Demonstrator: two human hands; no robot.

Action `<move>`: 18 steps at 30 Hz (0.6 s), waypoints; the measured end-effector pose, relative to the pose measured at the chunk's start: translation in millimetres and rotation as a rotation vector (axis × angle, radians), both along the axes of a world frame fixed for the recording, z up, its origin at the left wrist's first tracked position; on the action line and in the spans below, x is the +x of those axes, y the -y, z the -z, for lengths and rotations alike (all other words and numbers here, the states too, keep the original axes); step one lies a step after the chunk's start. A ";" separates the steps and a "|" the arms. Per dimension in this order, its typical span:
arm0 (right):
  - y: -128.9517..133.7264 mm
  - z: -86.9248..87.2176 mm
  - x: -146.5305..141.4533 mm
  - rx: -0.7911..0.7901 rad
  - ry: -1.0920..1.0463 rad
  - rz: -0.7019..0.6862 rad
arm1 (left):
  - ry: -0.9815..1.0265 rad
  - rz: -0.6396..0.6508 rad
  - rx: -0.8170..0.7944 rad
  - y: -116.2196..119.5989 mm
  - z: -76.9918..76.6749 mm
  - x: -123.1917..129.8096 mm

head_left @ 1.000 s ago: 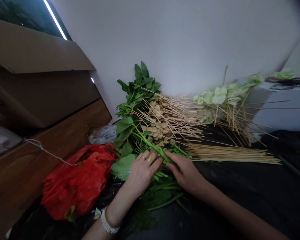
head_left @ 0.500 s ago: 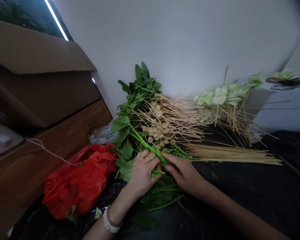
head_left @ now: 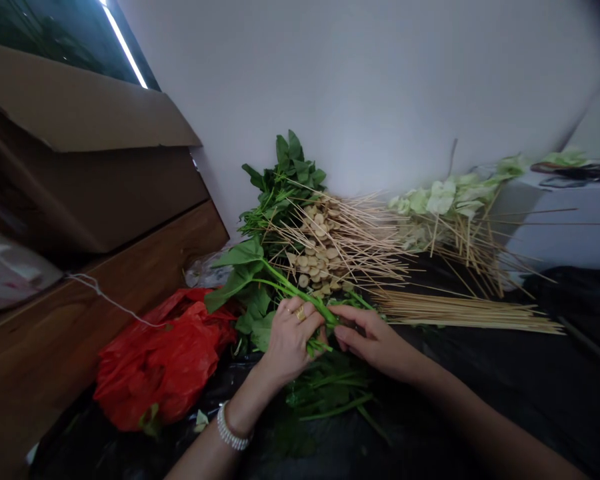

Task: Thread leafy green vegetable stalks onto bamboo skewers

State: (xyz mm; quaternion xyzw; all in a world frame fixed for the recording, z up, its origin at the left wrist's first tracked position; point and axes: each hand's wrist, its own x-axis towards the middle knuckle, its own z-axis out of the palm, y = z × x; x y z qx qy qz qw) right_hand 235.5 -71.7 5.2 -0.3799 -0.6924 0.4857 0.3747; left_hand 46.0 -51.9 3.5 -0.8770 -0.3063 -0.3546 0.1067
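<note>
My left hand (head_left: 294,337), with gold rings and a pearly bracelet, is closed around a small bunch of leafy green stems (head_left: 295,288). The leaves point up and left, and the cut ends come out at the right of the fist. At those ends my right hand (head_left: 367,337) has its thumb and forefinger around a thick stem; the exact contact is partly hidden. Below both hands lies a loose pile of greens (head_left: 330,393) on black plastic sheeting (head_left: 430,427).
Behind the hands are skewered pale slices (head_left: 317,260), leafy greens (head_left: 280,177) and a row of bare bamboo skewers (head_left: 470,310). Cabbage skewers (head_left: 443,197) lean at the back right. Left are a crumpled red plastic bag (head_left: 165,360) and a cardboard box (head_left: 95,187).
The bunch's leaves have swung slightly left and down. My right hand has drawn back a little to the right along the stem ends. The whole view has shifted slightly.
</note>
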 end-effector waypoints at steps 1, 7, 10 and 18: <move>0.4 -1.1 0.1 -0.025 -0.022 -0.017 | 0.014 0.009 -0.012 0.1 0.3 -0.4; 0.2 -3.7 -5.5 -0.058 -0.083 -0.006 | 0.074 0.022 -0.027 1.4 -1.2 1.6; -2.8 -0.6 -12.6 -0.071 -0.076 0.036 | 0.045 0.016 0.027 1.6 -2.6 6.5; -14.2 -8.4 26.9 -0.169 -0.171 0.245 | 0.208 -0.279 0.098 -17.2 -8.9 -36.8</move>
